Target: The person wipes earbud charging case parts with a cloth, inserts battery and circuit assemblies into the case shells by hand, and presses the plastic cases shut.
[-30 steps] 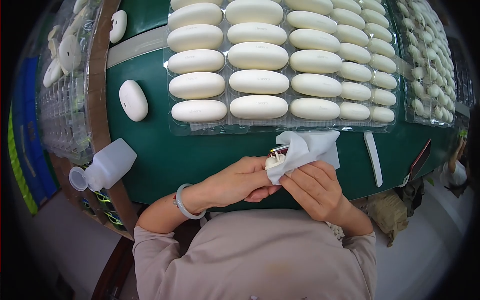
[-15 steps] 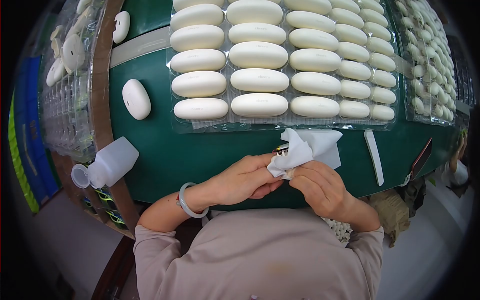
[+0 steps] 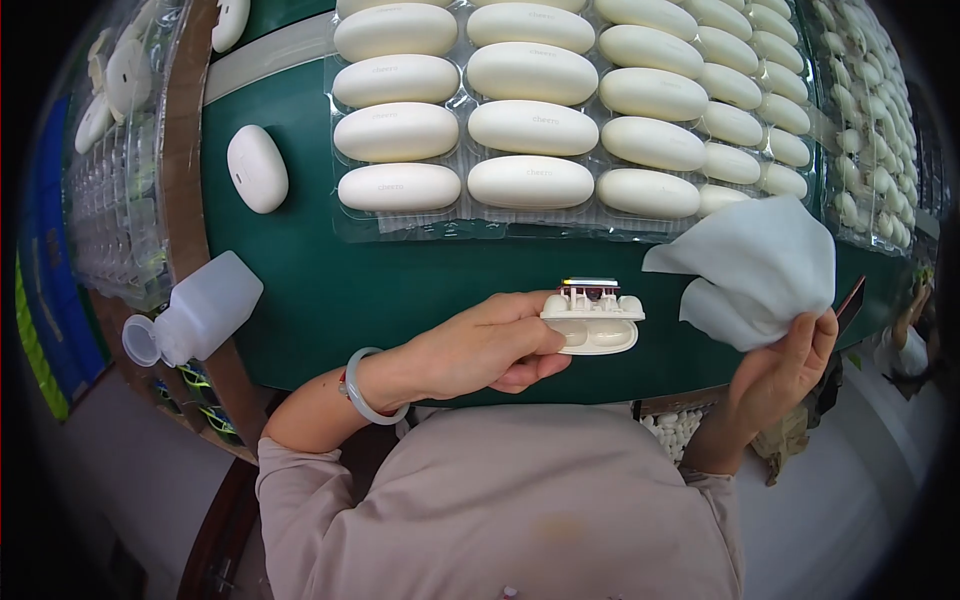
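My left hand [image 3: 500,345] grips the left end of a small white plastic case [image 3: 598,338], thumb in front and fingers behind. The case stands open, showing smooth rounded hollows in its lower half. Pale inner parts and a dark strip with a shiny edge rise from its top. To the right, my right hand [image 3: 785,370] pinches the lower edge of a white cloth [image 3: 765,265], raised away from the case. The cloth spreads above the hand and covers part of the tray behind it.
A clear tray [image 3: 430,228] of white oval cases [image 3: 530,182] lies beyond my hands on the green table [image 3: 300,300]. One white oval case [image 3: 257,169] rests to the left, above an open translucent bottle [image 3: 212,305]. Another filled tray [image 3: 870,150] stands at far right.
My right hand has pulled the cloth off the case and moved right, spreading the cloth out. The case, previously mostly covered, is exposed in my left hand. The camera view has shifted slightly.
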Demonstrator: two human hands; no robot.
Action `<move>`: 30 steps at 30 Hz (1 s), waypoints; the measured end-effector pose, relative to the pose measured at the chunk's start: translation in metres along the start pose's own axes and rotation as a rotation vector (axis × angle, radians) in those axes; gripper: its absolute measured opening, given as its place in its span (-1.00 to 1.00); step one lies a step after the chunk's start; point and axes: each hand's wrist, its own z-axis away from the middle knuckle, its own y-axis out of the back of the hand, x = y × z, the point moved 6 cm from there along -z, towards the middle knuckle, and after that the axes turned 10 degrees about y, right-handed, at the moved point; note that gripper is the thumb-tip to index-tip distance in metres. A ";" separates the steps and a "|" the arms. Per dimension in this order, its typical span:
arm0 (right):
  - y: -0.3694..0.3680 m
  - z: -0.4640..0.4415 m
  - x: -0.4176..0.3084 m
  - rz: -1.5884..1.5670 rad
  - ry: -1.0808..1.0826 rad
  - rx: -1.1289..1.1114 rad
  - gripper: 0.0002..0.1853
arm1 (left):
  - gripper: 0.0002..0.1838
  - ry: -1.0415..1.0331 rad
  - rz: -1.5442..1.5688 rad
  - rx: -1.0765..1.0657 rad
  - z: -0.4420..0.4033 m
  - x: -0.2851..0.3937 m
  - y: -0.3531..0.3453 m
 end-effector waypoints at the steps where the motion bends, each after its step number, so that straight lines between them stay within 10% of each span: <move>1: -0.003 0.007 -0.004 0.029 0.035 -0.020 -0.82 | -0.81 0.002 0.011 0.001 -0.001 -0.001 0.001; 16: -0.086 0.060 -0.012 0.521 0.535 -0.925 -0.63 | -0.65 0.049 0.007 0.017 0.001 -0.002 0.001; 30: -0.081 0.066 0.018 0.373 0.210 -0.718 -0.59 | -0.80 -0.269 -0.344 0.076 -0.001 -0.001 -0.004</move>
